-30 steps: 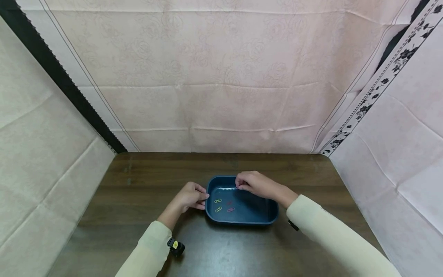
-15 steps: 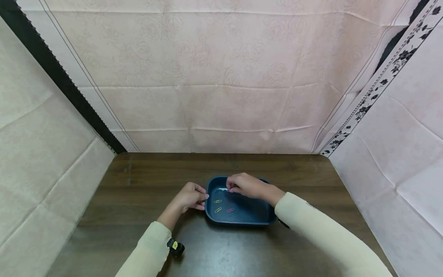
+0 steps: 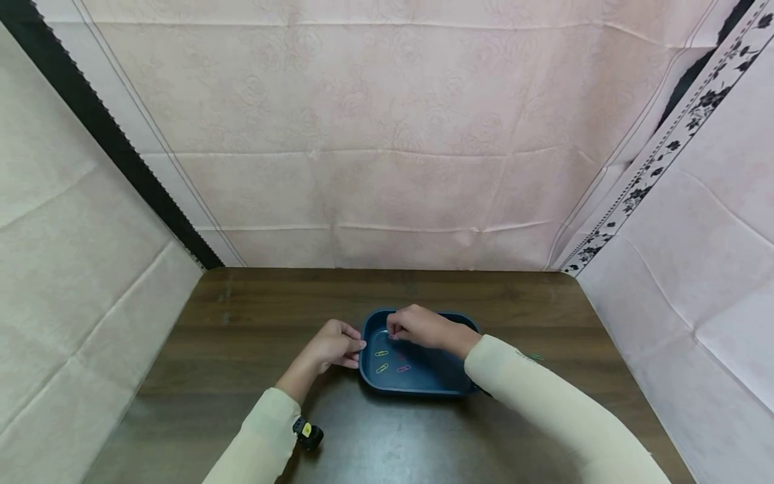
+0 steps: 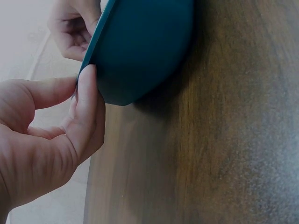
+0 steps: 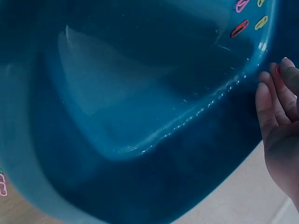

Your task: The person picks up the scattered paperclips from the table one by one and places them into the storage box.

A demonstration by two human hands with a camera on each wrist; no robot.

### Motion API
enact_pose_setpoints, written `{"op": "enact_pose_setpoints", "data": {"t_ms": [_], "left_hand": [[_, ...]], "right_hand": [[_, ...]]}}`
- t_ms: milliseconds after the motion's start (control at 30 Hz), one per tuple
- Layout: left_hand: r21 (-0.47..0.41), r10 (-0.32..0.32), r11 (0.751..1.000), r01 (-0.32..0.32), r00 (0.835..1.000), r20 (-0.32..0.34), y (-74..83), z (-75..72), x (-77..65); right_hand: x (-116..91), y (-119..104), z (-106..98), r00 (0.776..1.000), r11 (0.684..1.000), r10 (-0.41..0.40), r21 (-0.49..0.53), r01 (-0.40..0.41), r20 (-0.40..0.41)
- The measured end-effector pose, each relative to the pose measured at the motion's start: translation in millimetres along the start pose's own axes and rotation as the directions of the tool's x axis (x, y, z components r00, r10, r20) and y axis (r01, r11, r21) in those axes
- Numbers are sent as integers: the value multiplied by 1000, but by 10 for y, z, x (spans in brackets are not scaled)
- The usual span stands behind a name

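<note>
A blue plastic tray point(image 3: 423, 373) sits on the wooden table. My left hand point(image 3: 338, 344) pinches its left rim between thumb and fingers; in the left wrist view the fingertips point(image 4: 87, 86) are right at the rim. Over the tray's far left part, my right hand point(image 3: 423, 327) pinches a small red paper clip point(image 5: 278, 70), mostly hidden by the fingers. On the tray floor lie two yellow paper clips point(image 3: 381, 368), a pink paper clip point(image 3: 403, 368) and a red paper clip point(image 5: 239, 28).
Outside the tray, a green paper clip point(image 3: 535, 357) shows beside the right sleeve point(image 3: 544, 396). A pink paper clip point(image 5: 3, 185) lies on the table at the edge of the right wrist view. Pale cloth walls point(image 3: 387, 168) enclose the table point(image 3: 266, 296) at the back and sides.
My right hand has moved left along the far side of the tray with the red paper clip. The left hand stays at the rim. The green clip has come into view beside the right sleeve.
</note>
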State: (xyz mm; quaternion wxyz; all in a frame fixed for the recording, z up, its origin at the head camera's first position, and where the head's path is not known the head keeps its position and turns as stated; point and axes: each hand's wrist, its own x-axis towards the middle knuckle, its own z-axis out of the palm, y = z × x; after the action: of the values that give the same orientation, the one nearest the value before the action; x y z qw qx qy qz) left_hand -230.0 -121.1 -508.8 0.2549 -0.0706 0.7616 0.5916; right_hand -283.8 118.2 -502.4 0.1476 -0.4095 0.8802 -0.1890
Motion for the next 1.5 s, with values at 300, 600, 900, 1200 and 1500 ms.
{"op": "enact_pose_setpoints", "data": {"t_ms": [300, 600, 900, 1200, 1500], "left_hand": [[3, -3, 1000, 3, 1000, 6, 10, -3, -11], [5, -2, 1000, 2, 1000, -2, 21, 25, -20], [-3, 0, 1000, 0, 1000, -8, 34, 37, -35], [3, -1, 1000, 1, 1000, -2, 38, 44, -25], [-4, 4, 1000, -4, 1000, -10, 18, 40, -10]], "right_hand": [[95, -35, 48, 999, 998, -21, -60, 22, 26], [170, -101, 108, 998, 996, 29, -90, -23, 56], [225, -99, 167, 997, 991, 38, -127, -29, 68], [269, -90, 220, 997, 982, 35, -185, -22, 67], [291, -135, 246, 996, 977, 56, -211, -39, 76]]}}
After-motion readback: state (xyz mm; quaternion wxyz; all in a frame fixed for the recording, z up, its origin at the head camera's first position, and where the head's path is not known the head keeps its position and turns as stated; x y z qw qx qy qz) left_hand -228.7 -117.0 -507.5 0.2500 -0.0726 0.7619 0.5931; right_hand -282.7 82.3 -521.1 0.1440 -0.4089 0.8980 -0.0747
